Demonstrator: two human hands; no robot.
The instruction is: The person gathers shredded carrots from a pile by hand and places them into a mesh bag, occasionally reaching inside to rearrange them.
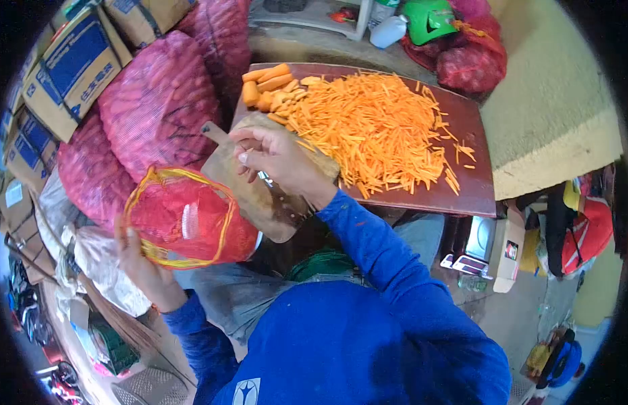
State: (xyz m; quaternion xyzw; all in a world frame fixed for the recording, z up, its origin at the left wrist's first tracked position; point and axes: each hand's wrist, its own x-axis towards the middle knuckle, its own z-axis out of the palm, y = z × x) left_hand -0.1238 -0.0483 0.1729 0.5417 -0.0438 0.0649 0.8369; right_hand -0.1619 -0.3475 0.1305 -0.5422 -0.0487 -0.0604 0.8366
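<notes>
A red mesh bag (216,233) with a yellow rim hangs open in front of me at the left. My left hand (144,266) grips its rim on the left side, the fingers slightly blurred. Above a worn board with a handle (283,223), my right hand (280,158) is curled with thumb and fingers close together; whatever is in them is too small or hidden to name. The board tilts from the table edge toward my lap. Beyond that hand, a large heap of carrot sticks (374,131) covers much of the dark red table (472,182).
Peeled carrots (270,77) lie at the table's far left corner. Full pink mesh sacks (162,101) and cardboard boxes (74,64) crowd the left. A pale wall (557,135) borders the right side. Behind the table stand a green container (428,20) and a red net bag (472,64).
</notes>
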